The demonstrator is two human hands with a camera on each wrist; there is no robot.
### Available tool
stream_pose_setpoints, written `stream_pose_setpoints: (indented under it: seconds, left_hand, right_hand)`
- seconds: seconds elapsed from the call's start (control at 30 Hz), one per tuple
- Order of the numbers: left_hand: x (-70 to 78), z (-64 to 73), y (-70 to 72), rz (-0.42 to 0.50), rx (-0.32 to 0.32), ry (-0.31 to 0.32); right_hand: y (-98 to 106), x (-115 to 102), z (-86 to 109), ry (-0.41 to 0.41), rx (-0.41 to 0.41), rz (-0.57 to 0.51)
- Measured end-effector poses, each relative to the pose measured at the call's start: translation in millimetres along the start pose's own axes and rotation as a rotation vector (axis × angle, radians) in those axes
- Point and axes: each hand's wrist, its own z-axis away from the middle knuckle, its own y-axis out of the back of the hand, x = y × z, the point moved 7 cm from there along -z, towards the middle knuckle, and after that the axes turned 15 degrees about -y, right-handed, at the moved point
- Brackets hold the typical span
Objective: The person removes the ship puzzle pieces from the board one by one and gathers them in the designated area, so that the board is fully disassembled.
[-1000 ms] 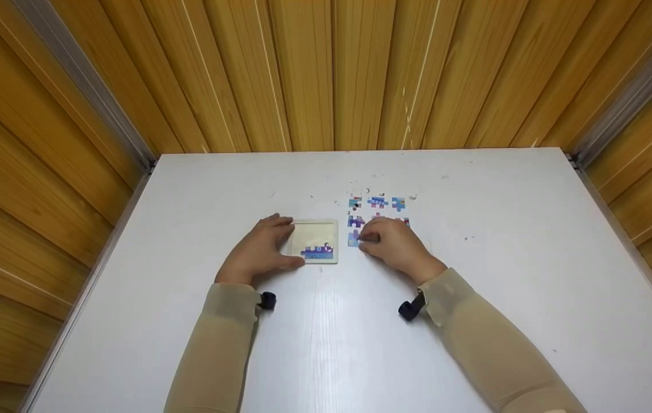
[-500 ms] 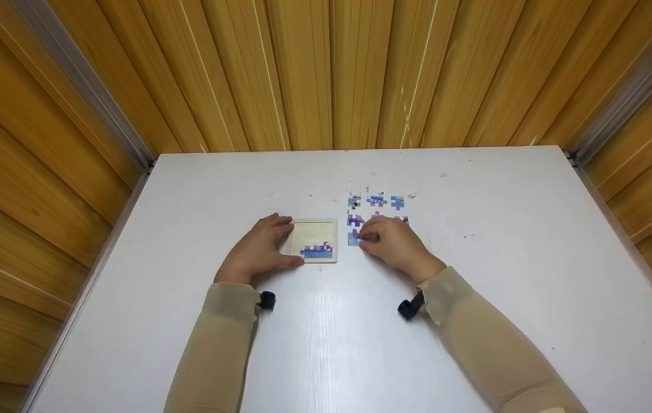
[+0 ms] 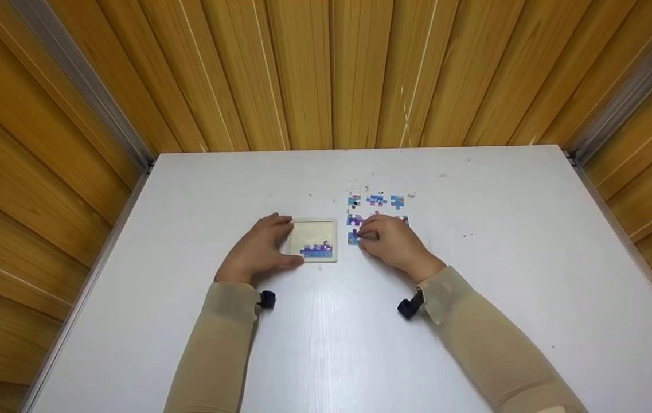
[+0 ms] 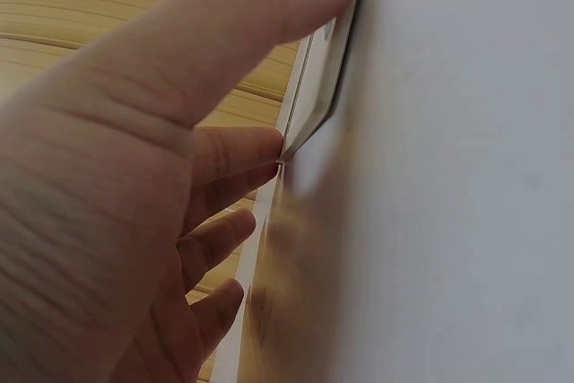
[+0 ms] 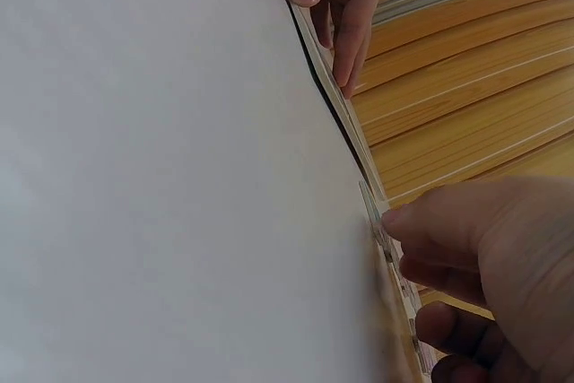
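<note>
A square, pale puzzle tray (image 3: 314,229) lies on the white table, with joined purple-and-blue jigsaw pieces (image 3: 317,250) along its lower right part. My left hand (image 3: 260,246) holds the tray by its left side, thumb at the near edge and fingers at the far corner. In the left wrist view the thumb (image 4: 260,6) lies along the tray's rim. To the right of the tray, my right hand (image 3: 397,244) pinches a blue-and-purple jigsaw piece (image 3: 352,237) at its right edge. The fingers partly hide that piece, and the hand covers parts of others behind it.
Loose jigsaw pieces lie in rows beyond my right hand, among them a blue one (image 3: 397,201) and a purple one (image 3: 354,219). Small dark marks dot the white table (image 3: 326,332) behind them. Wood-patterned walls (image 3: 303,74) border the table's far side and flanks.
Both hands stay almost in place. The right hand's fingers shift very slightly at the blue-and-purple piece; the tray and the other pieces have not moved.
</note>
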Motion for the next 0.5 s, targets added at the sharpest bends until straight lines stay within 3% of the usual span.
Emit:
stream_pose_setpoints:
  seconds: [0.2, 0.5]
  left_hand:
    - [-2.1, -0.8, -0.8, -0.020, 0.000, -0.001]
    - [0.3, -2.0, -0.2, -0.062, 0.004, -0.021]
  right_hand:
    - [-3, -16, 1.2, 0.010, -0.003, -0.057]
    - [-21, -65, 5.7, 0.059, -0.079, -0.138]
